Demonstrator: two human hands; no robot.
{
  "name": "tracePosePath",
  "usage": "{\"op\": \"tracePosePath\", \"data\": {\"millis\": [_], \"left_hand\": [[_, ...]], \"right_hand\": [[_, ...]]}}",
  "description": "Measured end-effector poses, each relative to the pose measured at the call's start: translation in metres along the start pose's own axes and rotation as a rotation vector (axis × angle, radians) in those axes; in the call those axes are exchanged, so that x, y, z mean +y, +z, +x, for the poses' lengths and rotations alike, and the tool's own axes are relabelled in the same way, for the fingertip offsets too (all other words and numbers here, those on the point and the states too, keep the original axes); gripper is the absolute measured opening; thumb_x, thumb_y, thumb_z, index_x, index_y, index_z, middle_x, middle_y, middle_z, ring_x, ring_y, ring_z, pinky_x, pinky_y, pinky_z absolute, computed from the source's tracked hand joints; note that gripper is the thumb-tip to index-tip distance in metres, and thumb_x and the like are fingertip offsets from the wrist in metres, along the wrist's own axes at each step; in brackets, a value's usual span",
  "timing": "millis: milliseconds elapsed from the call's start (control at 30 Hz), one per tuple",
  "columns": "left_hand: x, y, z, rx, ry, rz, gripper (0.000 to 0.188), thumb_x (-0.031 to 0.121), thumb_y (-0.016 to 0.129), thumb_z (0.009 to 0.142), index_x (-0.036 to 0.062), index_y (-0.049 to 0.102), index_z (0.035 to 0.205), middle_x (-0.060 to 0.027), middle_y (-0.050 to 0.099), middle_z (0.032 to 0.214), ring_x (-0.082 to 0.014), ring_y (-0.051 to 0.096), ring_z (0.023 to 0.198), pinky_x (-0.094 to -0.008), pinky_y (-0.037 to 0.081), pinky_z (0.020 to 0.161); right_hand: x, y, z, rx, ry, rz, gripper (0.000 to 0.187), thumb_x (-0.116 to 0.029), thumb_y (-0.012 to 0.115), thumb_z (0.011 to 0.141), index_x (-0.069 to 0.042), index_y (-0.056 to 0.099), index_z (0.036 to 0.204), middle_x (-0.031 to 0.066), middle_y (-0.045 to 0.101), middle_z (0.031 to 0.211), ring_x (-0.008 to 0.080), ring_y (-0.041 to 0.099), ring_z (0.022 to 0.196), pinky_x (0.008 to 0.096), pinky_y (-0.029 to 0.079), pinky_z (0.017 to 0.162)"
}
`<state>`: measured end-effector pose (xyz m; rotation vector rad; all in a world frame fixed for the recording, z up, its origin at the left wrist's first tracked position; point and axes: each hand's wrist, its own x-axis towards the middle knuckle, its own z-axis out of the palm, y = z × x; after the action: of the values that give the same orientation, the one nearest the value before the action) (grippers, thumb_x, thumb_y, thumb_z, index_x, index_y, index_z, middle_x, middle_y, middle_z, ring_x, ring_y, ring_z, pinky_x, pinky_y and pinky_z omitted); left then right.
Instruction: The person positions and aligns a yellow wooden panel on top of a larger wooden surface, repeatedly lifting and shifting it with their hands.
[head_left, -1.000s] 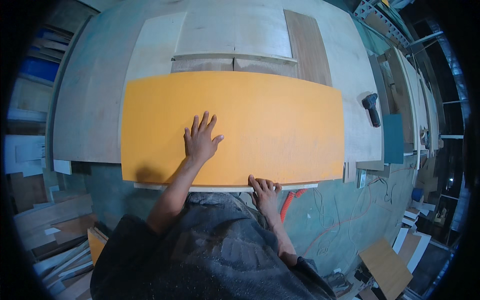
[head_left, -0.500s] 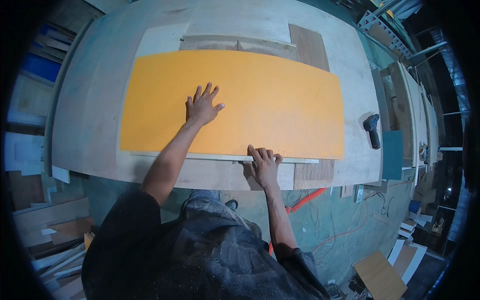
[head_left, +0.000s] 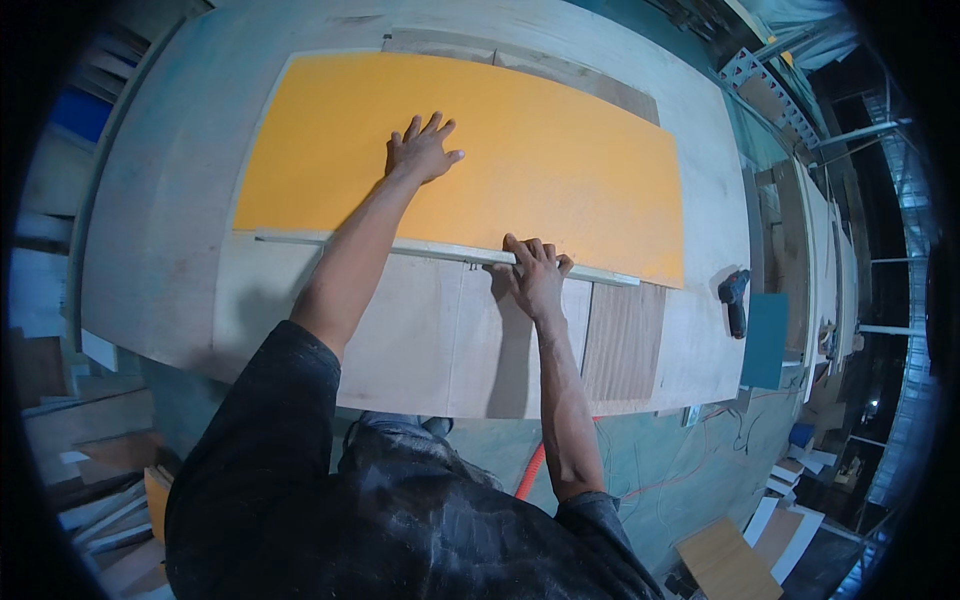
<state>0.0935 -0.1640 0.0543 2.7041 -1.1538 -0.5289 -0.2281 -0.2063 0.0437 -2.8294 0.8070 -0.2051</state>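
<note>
A large yellow-orange panel [head_left: 570, 165] lies on the pale wooden worktable [head_left: 150, 220]. My left hand [head_left: 420, 155] rests on its upper face, left of the middle, with fingers spread. Along the panel's near edge, a light wooden strip [head_left: 440, 248] shows beneath it. My right hand [head_left: 540, 278] hooks its bent fingers over that near edge; the thumb side and the underside of the grip are partly hidden. Beyond the panel's far edge, grey-brown board pieces [head_left: 575, 75] stick out.
A dark cordless drill [head_left: 735, 300] lies near the table's right end. Boards [head_left: 815, 260] stand further right, beside a teal sheet [head_left: 764, 342]. A red hose [head_left: 531, 470] and thin cables run over the floor. Offcuts [head_left: 105, 430] are piled at the lower left.
The panel and the strip under it have slid away from me across the table, both hands moving along with them. More tabletop shows at the near side.
</note>
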Motion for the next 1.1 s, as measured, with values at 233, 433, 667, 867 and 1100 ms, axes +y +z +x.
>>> {"op": "tracePosePath", "data": {"millis": [233,433,667,867,1100], "left_hand": [[0.000,-0.024,0.067,0.012,0.011,0.000,0.075,0.060,0.053,0.105,0.0329,0.025,0.170,0.0030,0.013,0.179,-0.0292,0.011,0.165,-0.0663,0.017,0.128],[-0.002,-0.035,0.129,0.034,0.013,0.005,0.075,0.060,0.052,0.105,0.0335,0.024,0.170,0.0025,0.013,0.179,-0.0298,0.012,0.165,-0.0662,0.017,0.128],[-0.006,-0.054,0.207,0.090,-0.016,0.026,0.076,0.063,0.051,0.104,0.0348,0.023,0.170,0.0031,0.013,0.179,-0.0285,0.012,0.165,-0.0657,0.017,0.128],[-0.010,-0.049,0.201,0.085,0.030,0.076,0.079,0.070,0.046,0.102,0.0353,0.022,0.170,0.0037,0.013,0.179,-0.0265,0.012,0.165,-0.0654,0.018,0.128],[-0.016,-0.045,0.124,0.057,0.046,0.027,0.081,0.064,0.054,0.101,0.0299,0.025,0.170,0.0006,0.013,0.179,-0.0297,0.012,0.165,-0.0678,0.020,0.126]], "right_hand": [[0.016,0.000,0.074,0.015,-0.011,0.007,0.049,-0.047,0.072,0.097,-0.026,0.064,0.140,0.0006,0.066,0.117,0.0248,0.057,0.115,0.0578,0.031,0.102],[0.033,0.005,0.136,0.032,-0.016,-0.004,0.053,-0.051,0.074,0.094,-0.026,0.067,0.141,0.0019,0.066,0.116,0.0253,0.057,0.114,0.0537,0.031,0.101],[0.045,0.003,0.216,0.052,-0.041,-0.024,0.052,-0.053,0.072,0.095,-0.026,0.069,0.139,0.0033,0.067,0.118,0.0273,0.057,0.116,0.0537,0.031,0.099],[0.054,-0.001,0.215,-0.051,-0.024,0.081,0.048,-0.054,0.071,0.095,-0.027,0.071,0.134,0.0020,0.067,0.121,0.0264,0.056,0.120,0.0580,0.030,0.104],[0.033,-0.009,0.142,-0.052,-0.039,0.125,0.045,-0.051,0.073,0.094,-0.028,0.073,0.133,0.0032,0.066,0.125,0.0291,0.055,0.123,0.0593,0.028,0.107]]}}
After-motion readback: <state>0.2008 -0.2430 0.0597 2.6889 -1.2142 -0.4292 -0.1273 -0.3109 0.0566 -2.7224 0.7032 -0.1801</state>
